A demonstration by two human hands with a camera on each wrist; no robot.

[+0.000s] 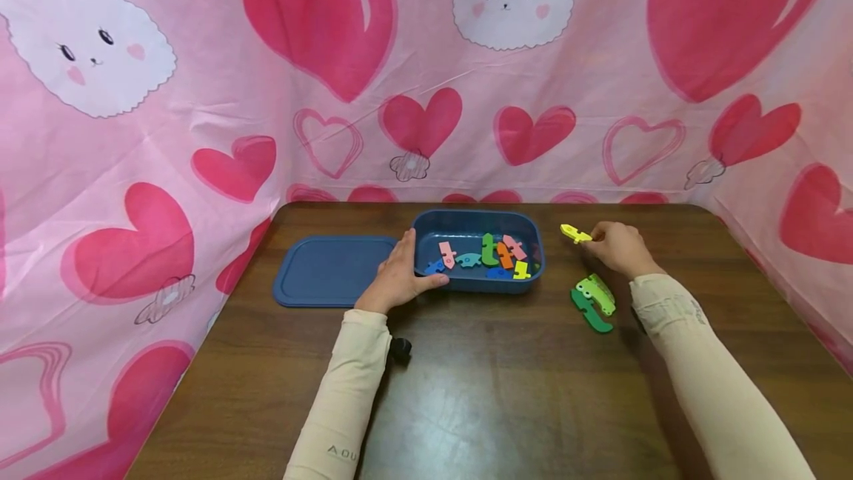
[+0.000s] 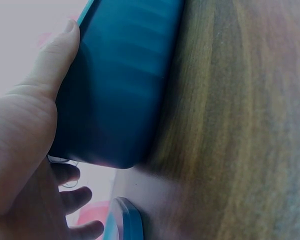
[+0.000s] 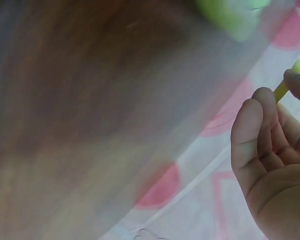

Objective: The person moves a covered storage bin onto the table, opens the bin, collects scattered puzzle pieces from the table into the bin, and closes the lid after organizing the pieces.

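Observation:
Between the thumb and fingertips of my right hand (image 1: 621, 247) is a yellow puzzle piece (image 1: 574, 233), held above the table right of the blue box (image 1: 478, 287). The right wrist view shows only a thin edge of this yellow piece (image 3: 281, 91). My left hand (image 1: 397, 276) rests at the box's front left corner, thumb along the front and fingers extended by the left side. Inside the box lie several colourful puzzle pieces, among them a green piece (image 1: 489, 249) and an orange piece (image 1: 505, 255). Nearer me than the right hand, a light green crocodile-like piece (image 1: 599, 293) touches a dark green piece (image 1: 589, 312).
A blue lid (image 1: 333, 272) lies flat left of the box, partly behind the left hand. Under the left wrist shows a small black object (image 1: 400, 349). The brown wooden table (image 1: 493, 391) ends at a pink heart-patterned curtain (image 1: 426, 58) behind and at both sides.

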